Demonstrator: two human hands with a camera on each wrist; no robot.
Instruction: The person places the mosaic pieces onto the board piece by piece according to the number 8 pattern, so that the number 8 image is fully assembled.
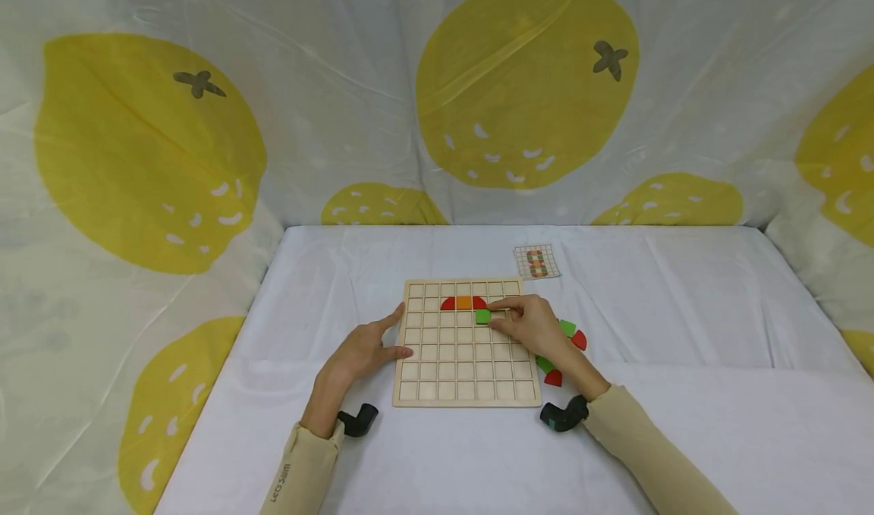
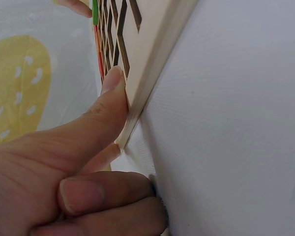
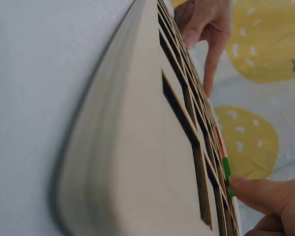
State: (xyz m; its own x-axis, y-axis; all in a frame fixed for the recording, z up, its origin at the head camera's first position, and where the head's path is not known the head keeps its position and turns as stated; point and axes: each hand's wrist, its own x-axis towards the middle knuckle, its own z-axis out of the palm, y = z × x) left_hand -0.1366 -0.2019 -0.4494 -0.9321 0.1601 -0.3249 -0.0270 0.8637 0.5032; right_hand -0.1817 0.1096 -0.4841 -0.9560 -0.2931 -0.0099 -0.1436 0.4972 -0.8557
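Observation:
A wooden grid board (image 1: 437, 378) lies on the white cloth. In its upper rows sit an orange square (image 1: 464, 303) and two red quarter-circle pieces, one on each side. My right hand (image 1: 536, 327) pinches a green square tile (image 1: 482, 317) between thumb and index finger, just below the right red piece. In the right wrist view the thumb touches that green tile (image 3: 226, 169). My left hand (image 1: 358, 352) steadies the board's left edge, thumb on the rim and index finger stretched along the side; the left wrist view shows the thumb (image 2: 113, 81) on the board.
A small pattern card (image 1: 537, 262) lies behind the board's far right corner. Loose green and red pieces (image 1: 579, 340) lie right of the board, partly hidden under my right hand and forearm. A lemon-print cloth (image 1: 341, 120) hangs behind and at the sides.

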